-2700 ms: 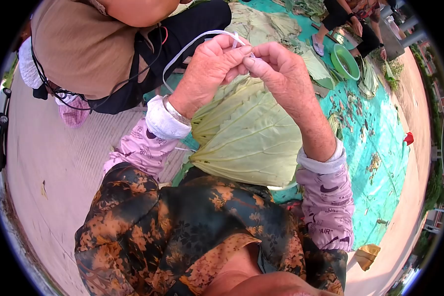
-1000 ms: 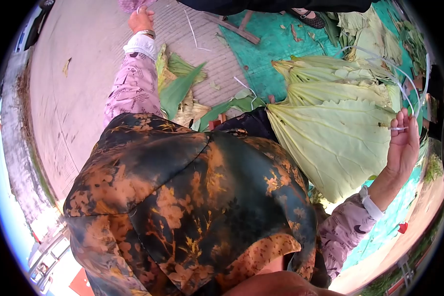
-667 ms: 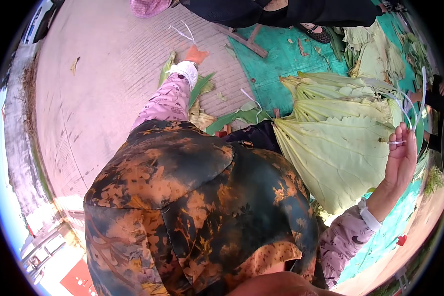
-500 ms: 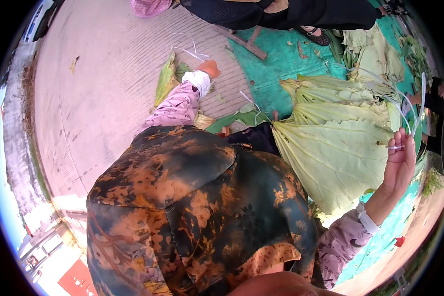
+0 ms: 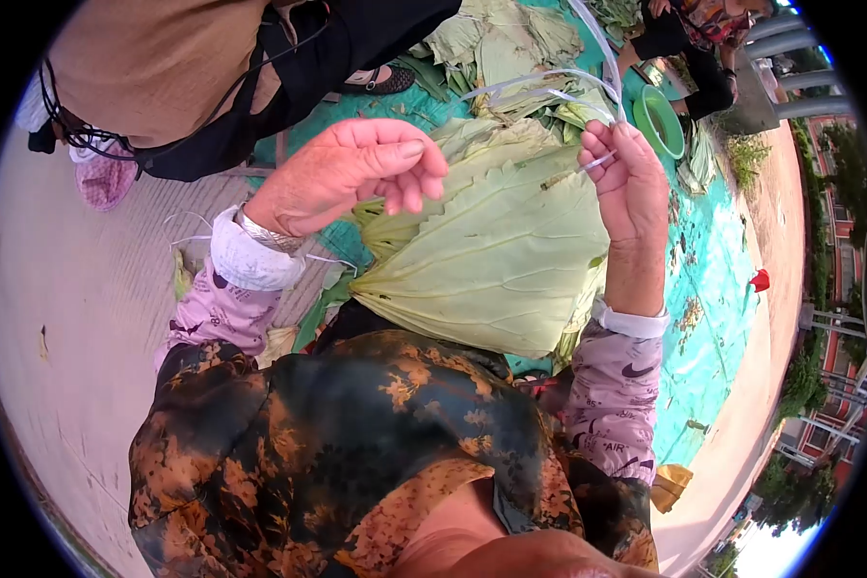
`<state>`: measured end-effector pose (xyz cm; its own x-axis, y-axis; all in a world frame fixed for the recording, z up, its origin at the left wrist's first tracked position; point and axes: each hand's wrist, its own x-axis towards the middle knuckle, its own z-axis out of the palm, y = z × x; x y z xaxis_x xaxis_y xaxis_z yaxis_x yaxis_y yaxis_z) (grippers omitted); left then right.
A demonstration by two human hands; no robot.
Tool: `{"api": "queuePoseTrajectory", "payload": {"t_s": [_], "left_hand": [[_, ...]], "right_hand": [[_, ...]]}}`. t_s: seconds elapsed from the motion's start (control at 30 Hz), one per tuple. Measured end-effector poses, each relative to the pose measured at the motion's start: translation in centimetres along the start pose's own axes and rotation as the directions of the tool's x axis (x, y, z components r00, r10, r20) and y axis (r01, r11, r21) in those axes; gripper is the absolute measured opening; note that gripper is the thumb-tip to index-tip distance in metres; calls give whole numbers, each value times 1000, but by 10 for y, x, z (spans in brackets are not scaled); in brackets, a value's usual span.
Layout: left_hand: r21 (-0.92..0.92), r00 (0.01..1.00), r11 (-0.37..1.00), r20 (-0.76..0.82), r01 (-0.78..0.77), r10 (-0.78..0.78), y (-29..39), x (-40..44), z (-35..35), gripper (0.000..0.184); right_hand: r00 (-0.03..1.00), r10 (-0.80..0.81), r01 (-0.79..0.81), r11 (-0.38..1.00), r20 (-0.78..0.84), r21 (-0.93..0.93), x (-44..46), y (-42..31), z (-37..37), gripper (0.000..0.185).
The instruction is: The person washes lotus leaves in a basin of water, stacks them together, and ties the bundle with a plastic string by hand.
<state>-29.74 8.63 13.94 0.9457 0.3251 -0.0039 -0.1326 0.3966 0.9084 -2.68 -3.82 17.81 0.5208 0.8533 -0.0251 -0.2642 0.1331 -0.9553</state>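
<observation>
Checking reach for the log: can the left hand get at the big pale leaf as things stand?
Likely yes: the left hand hangs near the pale leaf, fingers loosely curled and apparently empty, nothing visible in between. The right hand, pinching a white strip, is off to the other side.

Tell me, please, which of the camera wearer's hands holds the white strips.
The right hand: the white strips rise from its grip, whereas the left hand, loosely curled, shows nothing in it.

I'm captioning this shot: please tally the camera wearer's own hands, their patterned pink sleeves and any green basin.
Left hand and right hand: 2
Left pink sleeve and right pink sleeve: 2
Green basin: 1
Total: 5
</observation>
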Motion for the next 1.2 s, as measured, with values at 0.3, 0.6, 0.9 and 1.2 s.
{"api": "queuePoseTrajectory", "payload": {"t_s": [0.3,0.6,0.9,1.2], "left_hand": [[-647,998,760,-18,-57,60,-27,106,45,36],[-652,965,712,-156,-261,210,-31,109,32,29],[-544,942,771,-135,-331,309,-36,109,29,27],[-509,942,793,-165,-334,292,-29,105,42,27]], "right_hand": [[991,-80,97,982,110,-160,-23,-7,24,12],[980,-79,170,805,181,-568,-36,-9,8,15],[979,-110,200,707,174,-679,-36,-10,5,17],[978,-153,206,749,139,-630,-36,-8,12,11]]}}
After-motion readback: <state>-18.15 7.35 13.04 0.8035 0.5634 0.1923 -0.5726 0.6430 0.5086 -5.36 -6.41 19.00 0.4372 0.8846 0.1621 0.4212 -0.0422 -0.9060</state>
